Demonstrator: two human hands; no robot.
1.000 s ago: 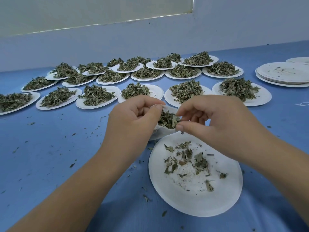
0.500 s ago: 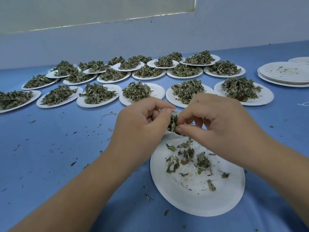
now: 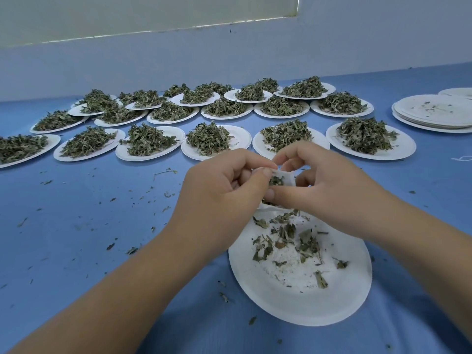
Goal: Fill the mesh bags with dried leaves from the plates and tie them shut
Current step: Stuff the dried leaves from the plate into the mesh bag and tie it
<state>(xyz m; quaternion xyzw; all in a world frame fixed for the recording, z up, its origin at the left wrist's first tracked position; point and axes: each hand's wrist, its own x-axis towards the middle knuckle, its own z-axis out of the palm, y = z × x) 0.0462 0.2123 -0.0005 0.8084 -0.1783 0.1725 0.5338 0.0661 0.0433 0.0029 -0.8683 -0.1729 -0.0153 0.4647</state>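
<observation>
A small white mesh bag stuffed with dried leaves sits between my two hands, just above the far rim of a white paper plate. My left hand pinches the bag's left edge with thumb and fingers curled. My right hand pinches its right side and mouth, thumb underneath. Only a narrow strip of the bag shows between the fingers. A few scattered dried leaves lie on the plate below.
Several white plates heaped with dried leaves stand in rows across the blue table beyond my hands. A stack of used plates sits at the far right. Leaf crumbs are strewn over the cloth at left. A wall rises behind.
Both hands have drawn closer together around the bag, and its mouth has narrowed so fewer leaves show. The bag sits slightly higher over the plate's rim.
</observation>
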